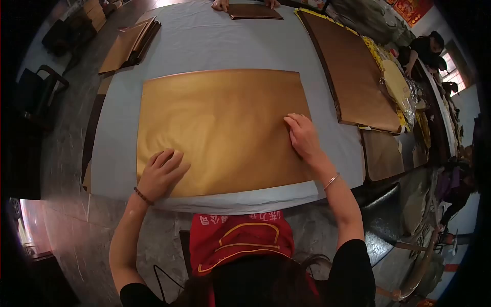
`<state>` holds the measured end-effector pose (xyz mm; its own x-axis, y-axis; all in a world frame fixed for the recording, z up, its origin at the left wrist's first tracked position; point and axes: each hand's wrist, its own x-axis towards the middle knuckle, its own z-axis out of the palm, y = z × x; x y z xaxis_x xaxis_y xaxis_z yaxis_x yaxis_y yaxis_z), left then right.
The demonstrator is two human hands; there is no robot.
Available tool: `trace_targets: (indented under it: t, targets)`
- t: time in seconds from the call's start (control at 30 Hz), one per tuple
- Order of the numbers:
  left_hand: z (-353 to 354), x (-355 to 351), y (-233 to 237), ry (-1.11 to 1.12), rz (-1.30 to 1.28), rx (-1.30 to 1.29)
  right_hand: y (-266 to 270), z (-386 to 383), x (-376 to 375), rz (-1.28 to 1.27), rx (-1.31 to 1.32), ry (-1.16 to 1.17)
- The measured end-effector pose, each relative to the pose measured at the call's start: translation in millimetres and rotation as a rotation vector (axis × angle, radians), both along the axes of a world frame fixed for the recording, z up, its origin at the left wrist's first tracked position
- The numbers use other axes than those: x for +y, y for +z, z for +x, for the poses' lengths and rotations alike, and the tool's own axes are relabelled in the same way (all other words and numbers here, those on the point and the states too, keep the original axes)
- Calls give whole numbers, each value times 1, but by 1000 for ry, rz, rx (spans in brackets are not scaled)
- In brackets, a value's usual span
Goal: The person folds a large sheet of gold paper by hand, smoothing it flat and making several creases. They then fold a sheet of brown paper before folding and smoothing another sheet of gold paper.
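A large golden-brown sheet [225,123] lies on the pale cloth of the table, its surface slightly rippled near the lower left. My left hand [162,171] rests over the sheet's lower left part, fingers apart and a little curled, with a beaded bracelet at the wrist. At the sheet's right edge is my right hand [303,134], its fingers bent and close together on the surface. Whether those fingers pinch the edge is hidden. A silver bangle circles the right wrist.
Folded brown sheets [134,45] lie at the table's back left. A large brown stack with yellow edging [353,66] fills the right side. Across the table, another person's hands [221,5] touch a small brown stack [254,11]. More people are at the far right.
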<state>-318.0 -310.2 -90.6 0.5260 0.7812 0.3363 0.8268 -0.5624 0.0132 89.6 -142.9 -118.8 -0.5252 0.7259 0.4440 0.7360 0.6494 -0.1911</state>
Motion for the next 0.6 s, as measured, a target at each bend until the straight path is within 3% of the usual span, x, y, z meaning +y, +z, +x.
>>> trace_targets:
  t: [0.17,0.2,0.4,0.6]
  targets:
    - [0,0,3,-7,28,68,-7,-46,-16,36,55,143]
    - [-1,1,3,-6,32,70,-10,-46,-12,-41,81,145]
    - [1,2,11,-34,14,93,-1,-47,-7,58,-106,56]
    - [3,3,7,-37,19,49,5,-62,-8,-43,19,59]
